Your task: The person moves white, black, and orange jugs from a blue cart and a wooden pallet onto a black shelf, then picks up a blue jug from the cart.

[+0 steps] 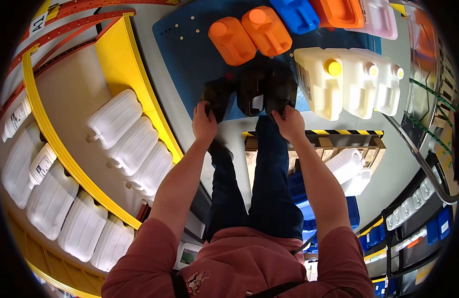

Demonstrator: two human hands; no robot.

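1. Red sleeves and both forearms reach forward from the camera over the blue-trousered legs.
2. Left hand [204,121] is clenched on a black canister [217,97]; right hand [289,124] grasps another [281,92].
3. Both canisters stand upright just ahead of the hands at the blue pallet's [190,54] near edge, with a third [252,92] between them, untouched.
4. Orange jugs [249,35] stand farther back.

A white tag [38,22] on the red rack beam [65,30], top left, reads "A1". Bottle labels are too small to read.
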